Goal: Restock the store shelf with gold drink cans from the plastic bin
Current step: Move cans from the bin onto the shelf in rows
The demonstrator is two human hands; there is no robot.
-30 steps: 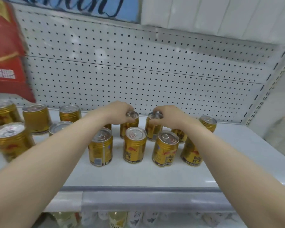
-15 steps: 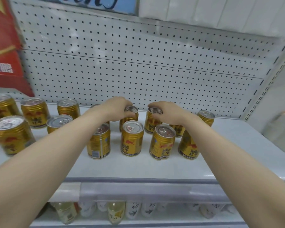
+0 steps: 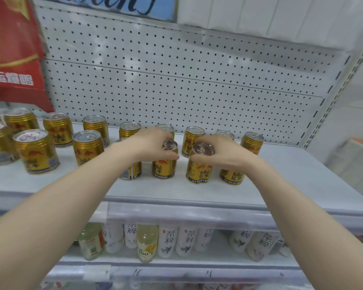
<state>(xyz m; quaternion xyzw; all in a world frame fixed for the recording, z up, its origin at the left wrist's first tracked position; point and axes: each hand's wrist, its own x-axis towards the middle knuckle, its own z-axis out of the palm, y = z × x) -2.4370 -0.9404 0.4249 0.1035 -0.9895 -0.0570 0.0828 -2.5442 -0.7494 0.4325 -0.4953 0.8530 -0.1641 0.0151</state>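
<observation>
Several gold drink cans stand in two rows on the white shelf (image 3: 197, 191). My left hand (image 3: 151, 143) grips the top of a front-row gold can (image 3: 164, 167). Beside it, my right hand (image 3: 220, 150) grips the top of another front-row gold can (image 3: 199, 171). Both cans stand upright on the shelf, a small gap between them. More front-row cans sit partly hidden behind each wrist, one on the left (image 3: 131, 172) and one on the right (image 3: 232, 176). The plastic bin is out of view.
A loose group of gold cans (image 3: 36, 151) fills the shelf's left part. A perforated back panel (image 3: 176, 80) rises behind. A red carton (image 3: 13, 49) stands at the far left. White and yellow bottles (image 3: 168, 241) line the shelf below. The shelf's right end (image 3: 312, 170) holds nothing.
Both hands have drawn back from the back-row cans and now hold two cans of the front row. The view has tilted down, showing more of the lower shelf.
</observation>
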